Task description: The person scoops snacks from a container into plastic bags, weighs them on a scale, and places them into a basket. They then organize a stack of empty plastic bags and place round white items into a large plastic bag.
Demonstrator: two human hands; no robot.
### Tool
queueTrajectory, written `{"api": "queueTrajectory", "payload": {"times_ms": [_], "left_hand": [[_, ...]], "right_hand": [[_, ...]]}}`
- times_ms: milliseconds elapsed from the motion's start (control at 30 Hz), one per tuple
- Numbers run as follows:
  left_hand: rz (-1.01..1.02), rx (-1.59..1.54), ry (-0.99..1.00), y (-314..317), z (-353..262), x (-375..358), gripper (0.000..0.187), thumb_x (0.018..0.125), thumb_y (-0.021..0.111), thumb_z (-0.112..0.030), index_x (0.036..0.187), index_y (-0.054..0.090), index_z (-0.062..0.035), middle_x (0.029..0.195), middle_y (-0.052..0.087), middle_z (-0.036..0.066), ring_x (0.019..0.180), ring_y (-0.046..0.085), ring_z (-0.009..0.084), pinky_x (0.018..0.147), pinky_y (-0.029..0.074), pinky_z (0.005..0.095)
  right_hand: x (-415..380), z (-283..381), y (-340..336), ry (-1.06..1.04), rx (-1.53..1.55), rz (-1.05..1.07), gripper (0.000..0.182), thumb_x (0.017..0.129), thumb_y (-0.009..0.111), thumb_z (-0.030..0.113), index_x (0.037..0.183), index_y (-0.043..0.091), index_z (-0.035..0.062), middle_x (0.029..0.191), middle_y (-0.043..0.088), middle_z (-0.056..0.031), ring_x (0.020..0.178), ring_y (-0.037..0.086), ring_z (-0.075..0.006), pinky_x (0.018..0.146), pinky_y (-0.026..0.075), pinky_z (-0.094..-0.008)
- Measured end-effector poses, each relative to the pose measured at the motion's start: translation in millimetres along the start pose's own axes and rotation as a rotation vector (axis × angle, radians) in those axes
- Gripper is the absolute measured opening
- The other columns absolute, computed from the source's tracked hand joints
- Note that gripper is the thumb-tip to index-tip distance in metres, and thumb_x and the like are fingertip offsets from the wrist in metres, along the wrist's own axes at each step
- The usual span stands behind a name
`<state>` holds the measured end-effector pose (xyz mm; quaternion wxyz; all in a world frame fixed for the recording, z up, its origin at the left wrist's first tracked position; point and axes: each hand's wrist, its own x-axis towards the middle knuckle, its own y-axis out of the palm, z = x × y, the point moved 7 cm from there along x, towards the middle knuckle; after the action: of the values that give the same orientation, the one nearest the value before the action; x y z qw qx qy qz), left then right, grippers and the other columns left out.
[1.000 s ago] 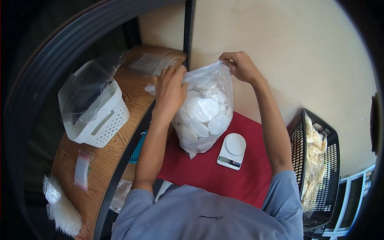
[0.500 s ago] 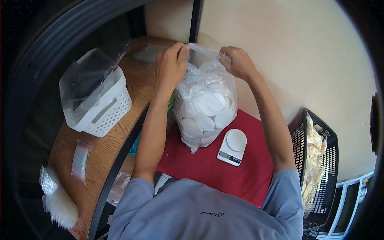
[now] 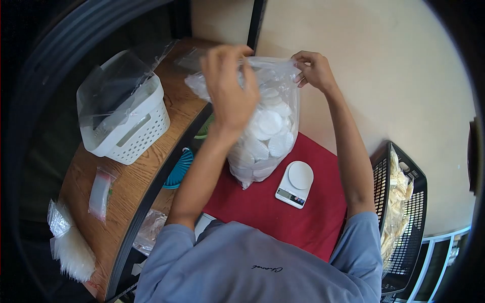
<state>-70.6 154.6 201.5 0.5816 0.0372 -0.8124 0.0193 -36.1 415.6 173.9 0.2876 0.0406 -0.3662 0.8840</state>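
above the red surface (image 3: 323, 217), a large clear bag (image 3: 260, 139) of white round discs (image 3: 269, 122) is standing between the two hands, its mouth uppermost and its lower end lying just beside the digital scale (image 3: 294, 184). the left hand (image 3: 230, 91), which was gripping the bag's rim half a second ago, is now showing spread, blurred fingers and appearing to hold nothing; whether it is touching the plastic cannot be told. the rim is now spreading leftward past that hand, towards the wooden shelf (image 3: 126, 202), so the right hand (image 3: 314, 70) is apparently keeping the mouth up alone, and the opening is probably less controlled. the right hand is pinching the upper right corner with curled fingers. relative to the hands, the bag's filled body is lying below both, the left hand partly covering its upper left side.
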Motion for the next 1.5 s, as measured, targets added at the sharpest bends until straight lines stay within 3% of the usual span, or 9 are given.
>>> {"api": "queueTrajectory", "payload": {"times_ms": [33, 100, 267, 333, 767, 967, 1133, 1267, 1500], "left_hand": [[-0.004, 0.0, 0.006, 1.0, -8.7, -5.9, 0.02, 0.08, 0.062, -0.001, 0.099, 0.063, 0.0016, 0.098, 0.063, 0.02, 0.089, 0.061, 0.0344, 0.081, 0.046, 0.0389], [0.414, -0.602, 0.076, 33.0, -31.9, -31.5, 0.03, 0.076, 0.062, 0.0, 0.106, 0.061, 0.0009, 0.109, 0.056, 0.022, 0.104, 0.054, 0.0419, 0.088, 0.043, 0.0477], [0.381, -0.034, -0.001, 80.2, 13.9, -48.3, 0.04, 0.078, 0.064, -0.002, 0.117, 0.053, 0.0028, 0.101, 0.061, 0.021, 0.102, 0.056, 0.0423, 0.094, 0.04, 0.0524], [0.635, 0.047, -0.153, 95.3, 28.2, -54.1, 0.035, 0.082, 0.063, -0.005, 0.116, 0.055, 0.0013, 0.097, 0.064, 0.023, 0.097, 0.06, 0.0421, 0.093, 0.04, 0.0535], [1.02, -0.353, -0.259, 67.1, 16.4, -45.1, 0.018, 0.092, 0.054, -0.006, 0.102, 0.062, 0.0058, 0.088, 0.065, 0.026, 0.083, 0.065, 0.0386, 0.075, 0.049, 0.0391], [1.087, -0.46, -0.314, 52.8, 12.2, -41.0, 0.015, 0.093, 0.055, -0.007, 0.098, 0.061, 0.0054, 0.09, 0.065, 0.021, 0.082, 0.064, 0.0282, 0.075, 0.047, 0.0366], [1.133, -0.459, -0.293, 45.3, -3.2, -59.5, 0.015, 0.091, 0.057, -0.005, 0.1, 0.062, 0.0051, 0.088, 0.066, 0.021, 0.082, 0.064, 0.0354, 0.075, 0.048, 0.0368], [0.894, -0.394, -0.196, 37.4, -10.1, -70.3, 0.02, 0.088, 0.057, -0.003, 0.105, 0.064, 0.0049, 0.093, 0.065, 0.021, 0.088, 0.062, 0.0384, 0.076, 0.047, 0.041], [0.819, -0.393, -0.209, 35.9, -32.1, -73.5, 0.025, 0.088, 0.057, -0.003, 0.111, 0.063, 0.0033, 0.096, 0.064, 0.023, 0.084, 0.062, 0.038, 0.075, 0.048, 0.04]], "right_hand": [[2.8, 0.5, -1.2, 0.006, 0.081, 0.022, 0.017, 0.09, 0.055, -0.001, 0.102, 0.065, -0.0068, 0.085, 0.067, -0.0148, 0.059, 0.068, -0.0186, 0.049, 0.058, -0.0297], [10.1, 4.4, -1.0, -0.066, 0.018, 0.064, 0.016, 0.091, 0.055, 0.001, 0.101, 0.065, -0.0067, 0.085, 0.067, -0.0144, 0.059, 0.068, -0.0186, 0.048, 0.058, -0.03], [10.7, 13.9, -3.2, -0.115, -0.072, 0.221, 0.016, 0.092, 0.054, 0.001, 0.101, 0.064, -0.0073, 0.087, 0.066, -0.0154, 0.058, 0.068, -0.0196, 0.047, 0.058, -0.03], [2.2, 20.9, -3.2, 0.01, -0.118, 0.334, 0.017, 0.092, 0.052, -0.001, 0.102, 0.062, -0.009, 0.087, 0.066, -0.0162, 0.059, 0.068, -0.0207, 0.049, 0.06, -0.0305], [21.8, -18.1, -12.0, 0.1, 0.095, 0.342, 0.021, 0.095, 0.043, 0.0, 0.103, 0.06, -0.0089, 0.089, 0.062, -0.0121, 0.058, 0.066, -0.0169, 0.05, 0.059, -0.0281], [27.3, -14.4, -5.0, 0.147, 0.133, 0.32, 0.017, 0.093, 0.044, -0.001, 0.098, 0.059, -0.0059, 0.083, 0.06, -0.0093, 0.06, 0.066, -0.0161, 0.05, 0.057, -0.0282], [25.8, -28.4, -0.3, 0.239, 0.24, 0.267, 0.018, 0.09, 0.041, 0.0, 0.094, 0.057, -0.008, 0.081, 0.058, -0.0114, 0.065, 0.066, -0.02, 0.057, 0.059, -0.0319], [10.6, -24.3, 2.3, 0.234, 0.355, 0.117, 0.021, 0.091, 0.05, 0.01, 0.098, 0.059, -0.0075, 0.084, 0.061, -0.0118, 0.065, 0.066, -0.0198, 0.054, 0.056, -0.0302], [-3.4, 8.4, 2.5, -0.116, -0.316, 0.017, 0.037, 0.084, 0.069, 0.03, 0.105, 0.068, -0.0007, 0.084, 0.07, -0.0183, 0.074, 0.068, -0.0286, 0.068, 0.053, -0.0381]]}}
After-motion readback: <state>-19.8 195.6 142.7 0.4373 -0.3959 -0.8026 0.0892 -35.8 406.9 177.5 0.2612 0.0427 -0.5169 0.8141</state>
